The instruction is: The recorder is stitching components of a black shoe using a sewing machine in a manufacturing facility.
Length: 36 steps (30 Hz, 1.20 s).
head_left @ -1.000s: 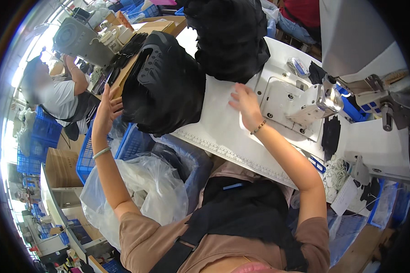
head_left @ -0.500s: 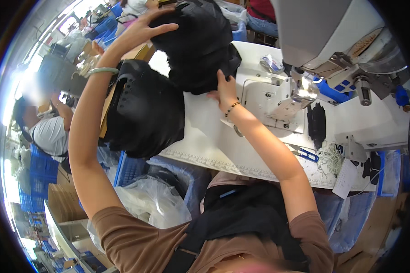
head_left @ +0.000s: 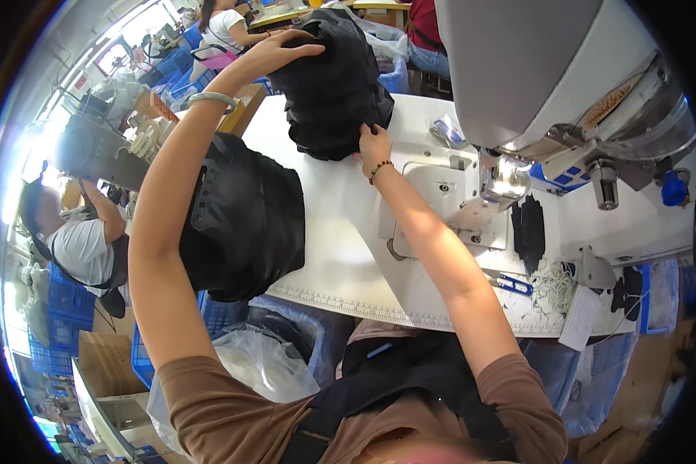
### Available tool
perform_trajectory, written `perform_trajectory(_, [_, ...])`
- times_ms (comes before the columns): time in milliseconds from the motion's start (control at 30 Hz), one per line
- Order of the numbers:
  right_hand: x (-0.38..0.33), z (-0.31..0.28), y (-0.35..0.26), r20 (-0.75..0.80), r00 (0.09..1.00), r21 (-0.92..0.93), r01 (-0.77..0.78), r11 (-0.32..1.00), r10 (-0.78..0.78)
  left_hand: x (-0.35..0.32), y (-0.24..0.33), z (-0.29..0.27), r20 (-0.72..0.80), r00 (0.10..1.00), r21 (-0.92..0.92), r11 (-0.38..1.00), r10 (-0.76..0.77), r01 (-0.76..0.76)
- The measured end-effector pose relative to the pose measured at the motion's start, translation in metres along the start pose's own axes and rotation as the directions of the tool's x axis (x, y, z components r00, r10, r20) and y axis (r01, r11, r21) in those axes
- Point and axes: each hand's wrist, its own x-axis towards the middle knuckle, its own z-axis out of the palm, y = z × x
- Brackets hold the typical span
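Observation:
A thick pile of black fabric pieces (head_left: 332, 97) stands at the far side of the white sewing table, its layers bulging out. My left hand (head_left: 288, 52) lies over the pile's upper left, thumb stretched across and some fingers hidden behind the cloth. At the pile's lower right edge, my right hand (head_left: 375, 145) grips the cloth between thumb and fingers. A second pile of black fabric pieces (head_left: 247, 224), with a row of small holes along one side, rests on the table's left end beside my left forearm.
A sewing machine (head_left: 487, 185) with a large grey head fills the right. Blue-handled thread snips (head_left: 510, 284), tangled white thread (head_left: 553, 284) and black strips (head_left: 528, 232) lie near it. Below the front edge is a plastic-lined blue crate (head_left: 294, 325). Other people sit at the left and far side.
The view has shifted slightly. The far pile now looks more upright and compact between my hands, and my right hand sits a little further left on its lower edge.

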Motion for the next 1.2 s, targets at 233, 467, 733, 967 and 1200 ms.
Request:
perform_trajectory(233, [-0.020,-0.015,-0.009,0.144,0.986,0.049,-0.088,0.995,0.081,0.014,-0.009,-0.011,0.197,0.957,0.339,0.901,0.214,-0.272])
perform_trajectory(467, [-0.091,-0.066,-0.008,0.466,0.879,-0.046,0.137,0.990,-0.100,-0.076,0.051,-0.080,0.307,0.748,0.781,0.293,0.589,-0.552])
perform_trajectory(733, [-0.158,-0.138,-0.001,0.846,0.517,-0.371,0.402,0.837,0.127,-0.269,0.109,-0.027,-0.216,0.911,0.640,0.653,-0.352,0.404])
perform_trajectory(967, [-0.171,-0.141,0.027,0.911,0.412,-0.256,0.529,0.809,0.020,-0.279,0.087,0.038,-0.448,0.782,0.497,0.606,-0.433,0.621])
perform_trajectory(1200, [-0.169,-0.154,0.043,0.934,0.355,-0.191,0.612,0.767,-0.050,-0.314,0.076,0.016,-0.197,0.750,0.003,0.764,-0.632,0.645])
